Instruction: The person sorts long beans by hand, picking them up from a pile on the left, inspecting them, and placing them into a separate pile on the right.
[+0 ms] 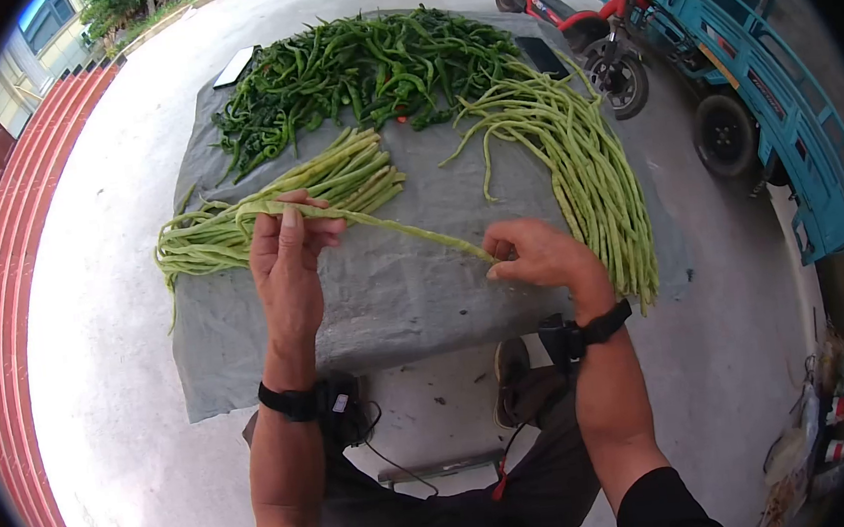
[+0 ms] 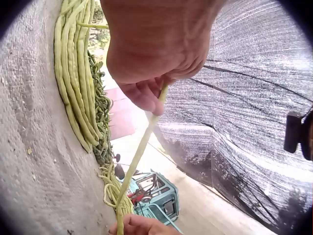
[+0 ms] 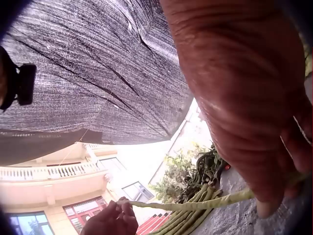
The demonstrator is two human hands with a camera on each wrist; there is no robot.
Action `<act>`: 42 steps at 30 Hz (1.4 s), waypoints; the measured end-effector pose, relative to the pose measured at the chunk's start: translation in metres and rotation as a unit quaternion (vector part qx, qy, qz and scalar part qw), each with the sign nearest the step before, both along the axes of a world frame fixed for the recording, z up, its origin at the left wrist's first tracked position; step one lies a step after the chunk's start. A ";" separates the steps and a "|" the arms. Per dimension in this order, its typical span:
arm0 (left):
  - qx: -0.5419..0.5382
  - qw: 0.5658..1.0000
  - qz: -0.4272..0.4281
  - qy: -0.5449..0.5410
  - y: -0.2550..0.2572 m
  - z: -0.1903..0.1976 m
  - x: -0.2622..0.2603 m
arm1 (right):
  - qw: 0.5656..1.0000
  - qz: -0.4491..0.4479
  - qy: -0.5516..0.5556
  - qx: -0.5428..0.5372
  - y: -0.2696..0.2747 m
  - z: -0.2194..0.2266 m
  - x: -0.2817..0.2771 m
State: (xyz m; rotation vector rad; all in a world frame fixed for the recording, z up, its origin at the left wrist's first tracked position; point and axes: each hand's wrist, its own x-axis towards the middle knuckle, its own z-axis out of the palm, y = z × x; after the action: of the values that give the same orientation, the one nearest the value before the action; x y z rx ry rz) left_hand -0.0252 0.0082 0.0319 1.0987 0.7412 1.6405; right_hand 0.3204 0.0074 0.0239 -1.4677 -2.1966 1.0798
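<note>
One long green bean (image 1: pixel 399 227) stretches between both hands above the grey cloth (image 1: pixel 375 298). The left hand (image 1: pixel 286 255) pinches its left part between thumb and fingers, over a bundle of long beans (image 1: pixel 210 244). At the bean's other end, the right hand (image 1: pixel 547 253) pinches it with thumb and curled fingers, left of a larger pile of long beans (image 1: pixel 596 188). In the left wrist view the bean (image 2: pixel 139 154) runs from the left hand (image 2: pixel 156 54) down to the right hand (image 2: pixel 146 226). The right wrist view shows the bean (image 3: pixel 195 204) held taut.
A heap of green peppers (image 1: pixel 365 73) covers the cloth's far side, with a white-edged phone (image 1: pixel 234 67) at its left and a dark phone (image 1: pixel 541 56) at its right. A teal cargo tricycle (image 1: pixel 769 103) and a red scooter (image 1: pixel 581 19) stand at the right. Red steps (image 1: pixel 16 269) are left.
</note>
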 end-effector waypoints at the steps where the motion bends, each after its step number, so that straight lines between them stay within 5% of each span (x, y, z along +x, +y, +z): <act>1: 0.005 1.000 0.000 -0.001 0.001 0.000 0.000 | 1.000 0.004 0.002 -0.016 0.000 0.004 0.001; 4: 0.012 1.000 -0.007 -0.013 0.004 -0.005 -0.004 | 0.986 -0.050 0.068 -0.146 0.001 0.018 0.013; 20: -0.050 0.991 -0.121 -0.026 0.001 -0.017 0.059 | 0.972 -0.197 0.022 -0.125 -0.011 -0.002 0.090; 26: -0.051 0.991 -0.118 -0.023 0.004 -0.015 0.068 | 0.983 -0.163 0.017 0.086 -0.013 0.016 0.060; 33: -0.013 0.991 -0.130 0.035 0.002 -0.009 0.071 | 0.960 -0.097 0.198 0.173 -0.023 0.044 -0.048; 37: 0.009 0.990 -0.115 0.075 -0.001 -0.004 0.071 | 0.951 -0.034 0.203 0.229 -0.009 0.037 -0.059; 42: -0.009 0.986 -0.130 0.107 -0.001 -0.004 0.069 | 0.945 -0.095 0.199 0.244 -0.001 0.043 -0.052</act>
State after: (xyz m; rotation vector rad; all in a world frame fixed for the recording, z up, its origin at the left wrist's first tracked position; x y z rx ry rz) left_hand 0.0434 0.0070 0.0282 1.3137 0.7149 1.3069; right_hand 0.2682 0.0064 0.0666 -1.0986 -1.8183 0.6324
